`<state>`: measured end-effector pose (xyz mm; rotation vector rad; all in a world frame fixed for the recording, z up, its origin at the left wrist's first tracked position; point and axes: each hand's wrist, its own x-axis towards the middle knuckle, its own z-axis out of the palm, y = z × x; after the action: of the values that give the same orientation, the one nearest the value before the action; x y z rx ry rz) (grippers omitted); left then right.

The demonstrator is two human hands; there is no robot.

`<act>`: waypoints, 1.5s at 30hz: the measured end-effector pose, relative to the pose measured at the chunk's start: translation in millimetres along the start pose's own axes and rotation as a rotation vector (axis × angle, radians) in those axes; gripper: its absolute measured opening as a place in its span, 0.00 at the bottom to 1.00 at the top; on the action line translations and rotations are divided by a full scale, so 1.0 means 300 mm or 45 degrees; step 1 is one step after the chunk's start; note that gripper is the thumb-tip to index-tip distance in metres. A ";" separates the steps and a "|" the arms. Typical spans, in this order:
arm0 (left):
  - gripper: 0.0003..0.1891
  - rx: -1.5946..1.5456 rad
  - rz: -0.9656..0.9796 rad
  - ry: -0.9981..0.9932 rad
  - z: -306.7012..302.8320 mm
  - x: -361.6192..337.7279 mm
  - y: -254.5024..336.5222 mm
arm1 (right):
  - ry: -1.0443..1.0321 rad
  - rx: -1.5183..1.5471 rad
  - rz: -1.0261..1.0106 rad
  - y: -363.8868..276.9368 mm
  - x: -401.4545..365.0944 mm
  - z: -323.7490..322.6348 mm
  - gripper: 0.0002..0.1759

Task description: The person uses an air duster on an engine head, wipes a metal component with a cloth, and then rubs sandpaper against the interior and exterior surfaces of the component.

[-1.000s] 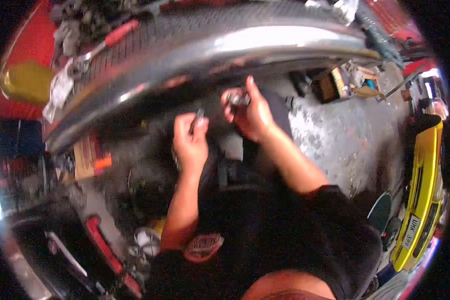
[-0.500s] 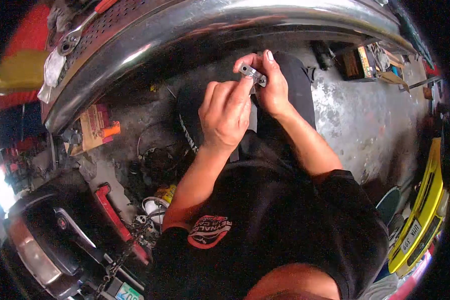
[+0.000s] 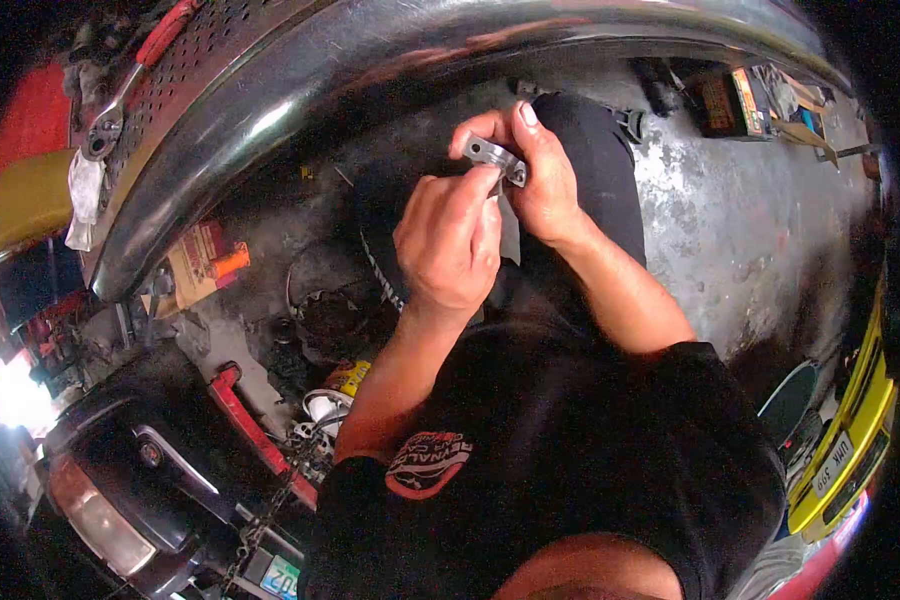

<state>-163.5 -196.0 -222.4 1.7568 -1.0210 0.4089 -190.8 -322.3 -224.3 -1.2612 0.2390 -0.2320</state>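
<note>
The metal bracket (image 3: 496, 160) slants down-right in view, clamped in the right hand's (image 3: 548, 185) curled fingers, the left hand's (image 3: 444, 242) fingers together against its near edge.

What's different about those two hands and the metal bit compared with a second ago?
The left hand has moved rightward to meet the right hand; its fingers are now at the metal bracket. Whether it let go of its small piece is hidden. The right hand still holds the bracket, and the red-handled ratchet still lies on the perforated metal.
</note>
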 end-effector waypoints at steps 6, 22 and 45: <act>0.17 -0.057 -0.105 -0.093 -0.008 0.024 0.008 | 0.035 0.015 -0.008 0.021 0.003 -0.005 0.37; 0.11 -0.166 -0.189 -0.216 -0.005 0.041 0.003 | 0.059 0.001 -0.056 0.019 -0.013 -0.010 0.36; 0.11 -0.482 -1.220 -0.300 -0.020 0.093 0.083 | 0.104 -0.034 -0.187 0.027 -0.051 -0.007 0.32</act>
<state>-165.9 -206.2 -185.9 1.7395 -0.2797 -0.5669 -205.8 -317.2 -232.0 -1.2985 0.2203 -0.4086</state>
